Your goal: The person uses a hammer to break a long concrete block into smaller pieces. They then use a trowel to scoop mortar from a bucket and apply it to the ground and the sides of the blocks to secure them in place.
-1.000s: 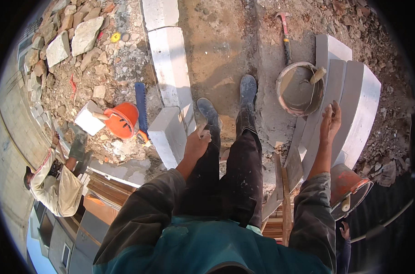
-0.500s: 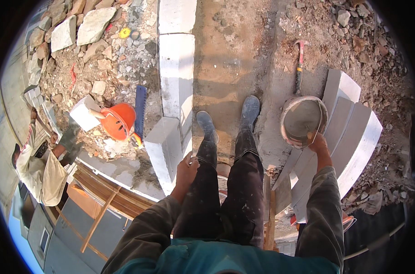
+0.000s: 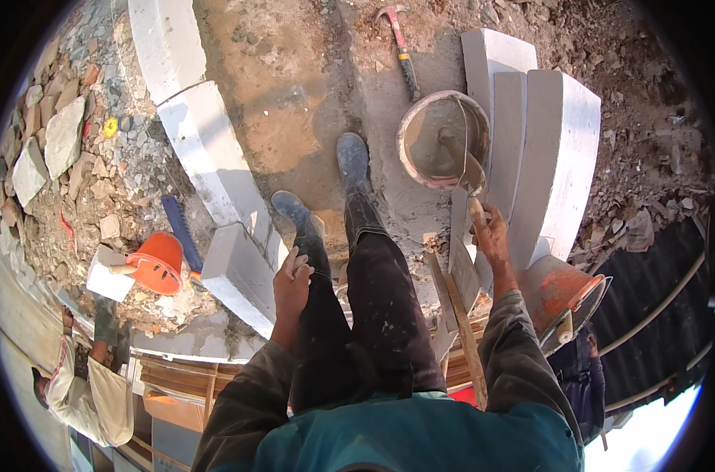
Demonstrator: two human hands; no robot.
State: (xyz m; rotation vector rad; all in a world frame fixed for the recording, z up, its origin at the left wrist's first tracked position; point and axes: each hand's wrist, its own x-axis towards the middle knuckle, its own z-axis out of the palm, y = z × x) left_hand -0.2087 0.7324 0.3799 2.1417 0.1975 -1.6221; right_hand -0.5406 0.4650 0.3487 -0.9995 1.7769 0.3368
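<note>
I stand on a concrete slab, dark boots and trousers below me. My left hand (image 3: 291, 282) rests against the end of a pale grey block (image 3: 239, 275) that closes a row of blocks, its fingers curled near the block's corner. My right hand (image 3: 491, 233) grips the wooden handle of a trowel (image 3: 466, 169) whose blade dips into a round mortar pan (image 3: 440, 140) holding grey mortar. Right of the pan, three pale blocks (image 3: 558, 157) stand on edge, leaning together.
A red-handled hammer (image 3: 400, 47) lies beyond the pan. An orange bucket (image 3: 159, 261) and a blue level (image 3: 183, 233) lie in rubble at left. Another orange bucket (image 3: 562, 299) sits at lower right. A person (image 3: 86, 385) stands below at lower left, beside timber formwork.
My right hand left the leaning blocks, came over to the mortar pan and now holds the trowel in it. The left hand stayed at the block's end. The view shifted.
</note>
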